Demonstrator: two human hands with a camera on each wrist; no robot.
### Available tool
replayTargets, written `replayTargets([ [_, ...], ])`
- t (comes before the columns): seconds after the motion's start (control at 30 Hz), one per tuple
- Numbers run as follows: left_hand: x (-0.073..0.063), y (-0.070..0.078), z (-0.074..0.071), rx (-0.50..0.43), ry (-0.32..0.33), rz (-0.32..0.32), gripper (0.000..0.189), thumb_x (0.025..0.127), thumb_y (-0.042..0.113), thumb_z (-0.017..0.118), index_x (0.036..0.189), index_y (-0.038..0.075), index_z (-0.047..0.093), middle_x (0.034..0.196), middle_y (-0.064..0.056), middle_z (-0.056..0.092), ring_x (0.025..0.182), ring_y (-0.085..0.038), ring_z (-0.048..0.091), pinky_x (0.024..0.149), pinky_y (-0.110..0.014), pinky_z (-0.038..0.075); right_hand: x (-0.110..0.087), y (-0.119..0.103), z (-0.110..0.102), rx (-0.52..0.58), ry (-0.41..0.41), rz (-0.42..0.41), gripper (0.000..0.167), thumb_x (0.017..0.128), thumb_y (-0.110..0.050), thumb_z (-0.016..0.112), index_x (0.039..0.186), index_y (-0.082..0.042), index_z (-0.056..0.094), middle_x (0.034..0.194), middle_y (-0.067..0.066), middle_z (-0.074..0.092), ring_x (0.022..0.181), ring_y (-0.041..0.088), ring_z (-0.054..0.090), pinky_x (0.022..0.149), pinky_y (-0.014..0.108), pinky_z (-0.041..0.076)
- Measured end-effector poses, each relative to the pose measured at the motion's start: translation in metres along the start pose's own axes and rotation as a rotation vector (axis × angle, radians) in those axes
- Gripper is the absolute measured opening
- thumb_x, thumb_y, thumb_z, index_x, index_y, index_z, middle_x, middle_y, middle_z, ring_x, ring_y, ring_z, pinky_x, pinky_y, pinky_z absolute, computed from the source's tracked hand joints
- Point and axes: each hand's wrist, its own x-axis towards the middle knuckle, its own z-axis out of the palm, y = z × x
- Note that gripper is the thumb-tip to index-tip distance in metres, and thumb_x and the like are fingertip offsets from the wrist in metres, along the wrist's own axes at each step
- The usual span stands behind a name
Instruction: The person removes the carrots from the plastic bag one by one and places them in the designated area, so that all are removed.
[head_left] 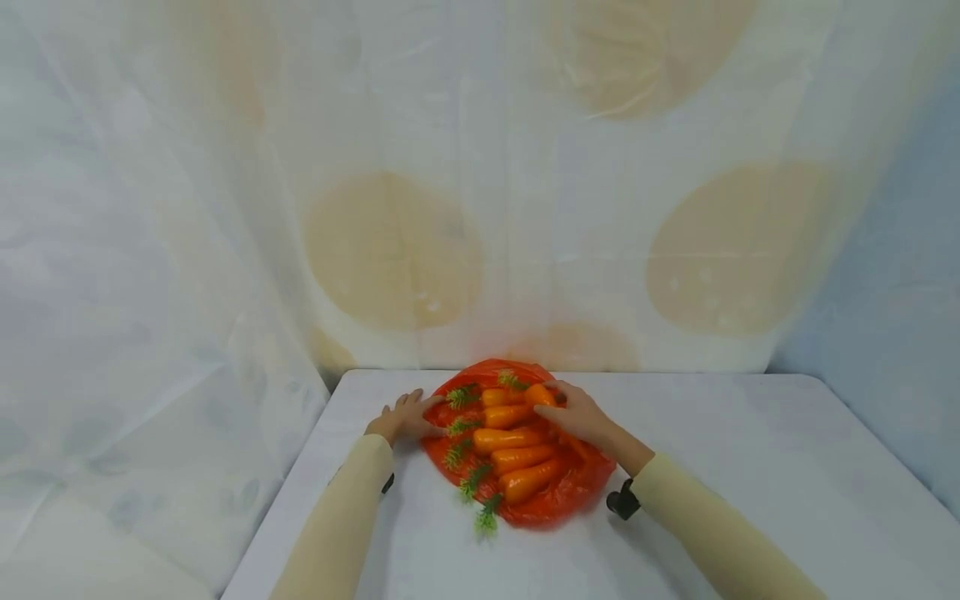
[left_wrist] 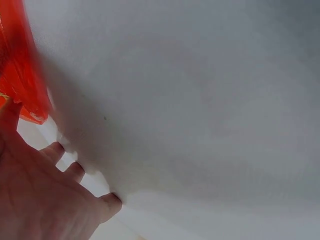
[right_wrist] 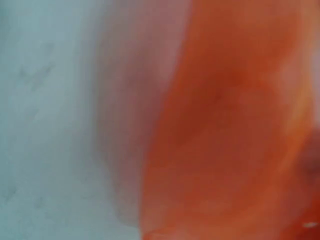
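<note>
Several orange carrots (head_left: 510,439) with green leafy tops (head_left: 474,482) lie side by side on a red plastic bag (head_left: 551,508), tops toward the left. My left hand (head_left: 408,419) is at the bag's left edge, fingers spread. In the left wrist view, the left hand (left_wrist: 47,187) has one fingertip against the red bag (left_wrist: 25,85) and the others over the white surface. My right hand (head_left: 588,417) pinches one carrot (head_left: 541,395) at the upper right of the row, thumb below and fingers above. In the right wrist view, blurred red-orange plastic (right_wrist: 225,150) hides most of that hand.
The bag lies on a white table (head_left: 720,450), near its back edge. Behind the table hangs a pale curtain (head_left: 562,208) with tan round patches, and more pale sheeting (head_left: 135,375) drapes the left side. Black wrist devices (head_left: 622,500) sit by the cuffs.
</note>
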Motion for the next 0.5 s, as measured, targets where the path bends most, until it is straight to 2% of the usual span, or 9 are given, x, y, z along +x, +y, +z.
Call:
replayTargets([
  [0.13,0.001,0.000,0.001,-0.004,0.004,0.000,0.079,0.085,0.061,0.066,0.152,0.033,0.036,0.165,-0.013,0.015,0.151,-0.041,0.012,0.116,-0.070,0.007,-0.004,-0.004,-0.008,0.057,-0.019,-0.011,0.056,0.097,-0.033,0.063,0.144,-0.008,0.046,0.140,0.018,0.053,0.125,0.037,0.051,0.104,0.055,0.045],
  [0.23,0.001,0.000,0.001,-0.008,0.001,0.002,0.079,0.085,0.061,0.066,0.153,0.033,0.036,0.166,-0.013,0.015,0.151,-0.041,0.012,0.116,-0.070,0.007,-0.005,-0.005,-0.014,0.108,-0.020,-0.025,0.055,0.098,-0.031,0.061,0.146,-0.009,0.044,0.142,0.018,0.052,0.126,0.038,0.051,0.100,0.050,0.050],
  [0.37,0.000,-0.001,0.001,-0.016,-0.004,0.002,0.079,0.085,0.061,0.066,0.153,0.033,0.036,0.166,-0.013,0.014,0.151,-0.041,0.011,0.116,-0.070,0.006,-0.003,-0.007,-0.023,0.199,-0.040,-0.045,0.055,0.100,-0.029,0.059,0.148,-0.012,0.040,0.137,0.019,0.053,0.109,0.038,0.061,0.081,0.039,0.059],
  [0.43,0.000,-0.002,0.000,-0.014,-0.007,-0.004,0.080,0.084,0.062,0.066,0.153,0.032,0.036,0.166,-0.014,0.014,0.151,-0.041,0.010,0.116,-0.071,0.005,-0.001,-0.008,-0.028,0.243,-0.047,-0.058,0.056,0.101,-0.028,0.058,0.150,-0.012,0.037,0.133,0.021,0.053,0.097,0.037,0.064,0.073,0.035,0.060],
  [0.5,0.001,-0.002,-0.001,-0.017,-0.004,-0.011,0.081,0.083,0.063,0.067,0.152,0.032,0.036,0.165,-0.014,0.015,0.151,-0.042,0.011,0.115,-0.072,0.005,0.002,-0.010,-0.033,0.268,-0.043,-0.066,0.057,0.101,-0.029,0.058,0.151,-0.014,0.035,0.132,0.022,0.052,0.089,0.035,0.065,0.070,0.034,0.060],
])
